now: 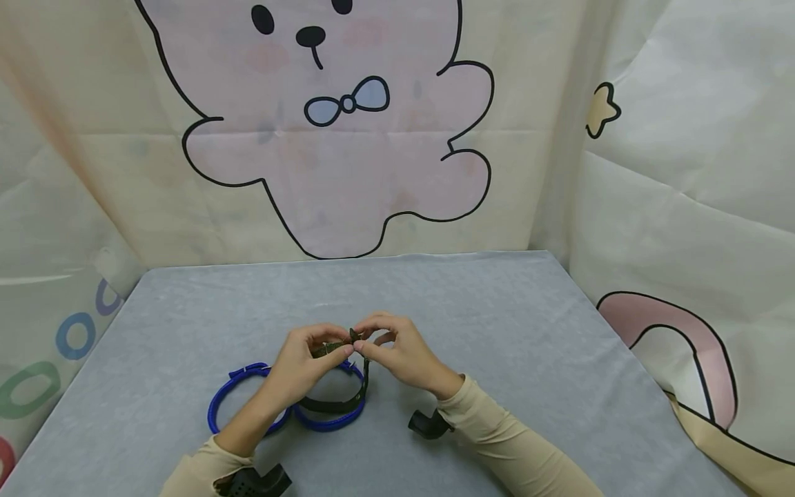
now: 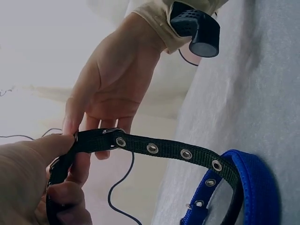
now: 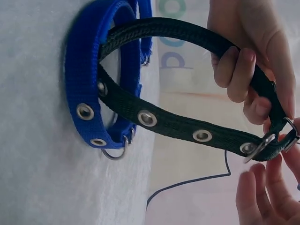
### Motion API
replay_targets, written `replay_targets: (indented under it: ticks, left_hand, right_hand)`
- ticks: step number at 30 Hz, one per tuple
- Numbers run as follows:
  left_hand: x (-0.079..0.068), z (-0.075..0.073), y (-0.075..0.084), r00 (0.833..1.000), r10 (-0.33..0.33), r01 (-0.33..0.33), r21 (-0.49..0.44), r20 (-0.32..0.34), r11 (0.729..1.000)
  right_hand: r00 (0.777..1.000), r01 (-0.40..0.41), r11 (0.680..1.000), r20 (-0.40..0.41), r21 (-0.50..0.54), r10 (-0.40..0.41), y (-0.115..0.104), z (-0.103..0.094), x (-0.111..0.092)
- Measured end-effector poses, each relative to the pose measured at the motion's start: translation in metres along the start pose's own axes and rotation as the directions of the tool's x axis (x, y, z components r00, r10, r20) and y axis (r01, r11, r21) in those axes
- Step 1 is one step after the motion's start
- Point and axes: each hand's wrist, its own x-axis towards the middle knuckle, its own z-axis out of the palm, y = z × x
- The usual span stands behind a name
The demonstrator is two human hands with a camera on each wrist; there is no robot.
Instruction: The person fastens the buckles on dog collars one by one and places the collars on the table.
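A dark green collar (image 3: pixel 183 126) with metal eyelets is held up between both hands. My left hand (image 1: pixel 298 366) grips its strap, with fingers curled round it in the right wrist view. Thumb and fingers of my right hand (image 1: pixel 404 352) pinch the collar's end beside the metal buckle (image 3: pixel 291 133). A D-ring (image 3: pixel 259 147) hangs near the buckle. The collar's lower loop overlaps the right one of two blue collars (image 1: pixel 329 424), which rests on the table. The other blue collar (image 1: pixel 214 407) lies to the left, partly hidden behind my left forearm.
A grey cloth covers the table (image 1: pixel 497 310). Printed fabric walls stand behind it and at both sides. Black wrist cameras (image 1: pixel 428 424) are worn at both sleeves, close above the tabletop.
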Motion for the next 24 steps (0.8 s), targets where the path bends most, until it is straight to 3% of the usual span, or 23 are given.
replay_targets:
  ticks: [11,24]
  left_hand:
    - [0.0014,0.0006,0.0013,1.0,-0.018,0.017,0.036,0.023,0.999]
    - [-0.0011,0.0013,0.0004,0.998,-0.043,0.036,0.182,0.037,0.983]
  right_hand:
    - [0.997,0.069,0.997,-0.017,0.044,-0.069,0.0015,0.003,-0.0001]
    - [0.998,0.021,0.999,-0.054,0.041,-0.019,-0.0025,0.0075,-0.0005]
